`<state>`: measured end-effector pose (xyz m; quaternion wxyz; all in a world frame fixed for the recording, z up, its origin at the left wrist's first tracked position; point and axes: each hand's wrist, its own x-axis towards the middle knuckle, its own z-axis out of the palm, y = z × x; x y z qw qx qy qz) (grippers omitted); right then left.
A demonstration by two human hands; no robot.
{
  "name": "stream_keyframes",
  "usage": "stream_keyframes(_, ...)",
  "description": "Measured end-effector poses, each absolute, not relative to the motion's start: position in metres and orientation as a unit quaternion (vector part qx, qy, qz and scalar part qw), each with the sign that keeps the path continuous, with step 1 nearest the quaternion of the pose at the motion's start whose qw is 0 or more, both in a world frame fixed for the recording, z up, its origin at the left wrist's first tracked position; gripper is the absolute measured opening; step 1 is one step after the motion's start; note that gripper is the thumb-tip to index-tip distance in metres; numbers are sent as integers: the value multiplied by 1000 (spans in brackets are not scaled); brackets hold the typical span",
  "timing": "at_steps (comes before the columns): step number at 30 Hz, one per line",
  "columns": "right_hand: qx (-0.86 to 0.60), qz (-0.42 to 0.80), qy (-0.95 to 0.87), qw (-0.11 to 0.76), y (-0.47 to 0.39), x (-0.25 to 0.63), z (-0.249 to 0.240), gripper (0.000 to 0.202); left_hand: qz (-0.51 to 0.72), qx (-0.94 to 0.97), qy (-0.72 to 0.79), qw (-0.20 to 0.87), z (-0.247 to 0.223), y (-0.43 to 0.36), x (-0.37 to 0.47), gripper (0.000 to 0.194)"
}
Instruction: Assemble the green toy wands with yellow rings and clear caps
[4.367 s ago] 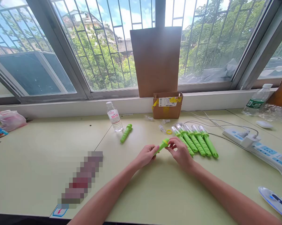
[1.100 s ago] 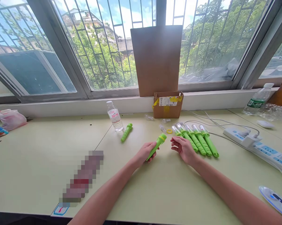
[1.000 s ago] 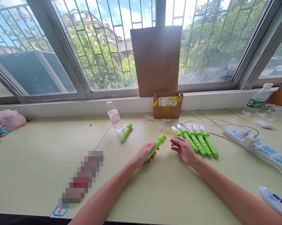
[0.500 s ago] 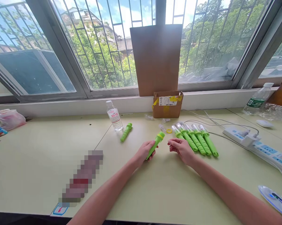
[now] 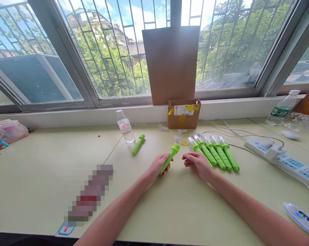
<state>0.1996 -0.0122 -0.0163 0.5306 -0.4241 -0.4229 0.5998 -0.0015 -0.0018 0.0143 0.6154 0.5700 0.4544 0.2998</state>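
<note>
A green ribbed tube with a yellow-green ring at its top (image 5: 172,154) is wrapped in the fingers of my left hand (image 5: 159,165), tilted up to the right. My right hand (image 5: 196,164) hovers just right of it, thumb and fingertips pinched together; whatever is between them is too small to make out. Several green tubes with clear tops (image 5: 218,155) lie side by side beyond my right hand. Another green tube (image 5: 138,145) lies alone at the left. A yellow ring (image 5: 185,143) and a clear plastic piece (image 5: 178,139) rest behind the held tube.
A water bottle (image 5: 125,127) stands left of centre on the table (image 5: 41,177). At the back is an open cardboard box (image 5: 183,118). Cables and a white power strip (image 5: 285,160) lie at the right, with a second bottle (image 5: 282,108) behind. A blurred item (image 5: 91,194) is front left.
My right hand has shifted slightly left, closer to the held tube. My left hand keeps its hold, and the tube's top has moved very slightly left.
</note>
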Motion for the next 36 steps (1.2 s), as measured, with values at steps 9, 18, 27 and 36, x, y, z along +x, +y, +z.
stream_keyframes(9, -405, 612, -422, 532, -13, 199, -15, 22, 301, 568, 456, 616, 14, -3, 0, 43)
stream_keyframes(18, -394, 623, -430, 521, -13, 199, -15, 21, 296, 568, 450, 622, 13, -1, -1, 43)
stream_keyframes(27, -406, 621, -438, 507, -15, 196, -11, 26, 297, 569, 447, 623, 14, -1, -2, 42)
stream_keyframes(36, -424, 622, -425, 502, -15, 196, -12, 23, 297, 572, 443, 624, 13, -1, -2, 42)
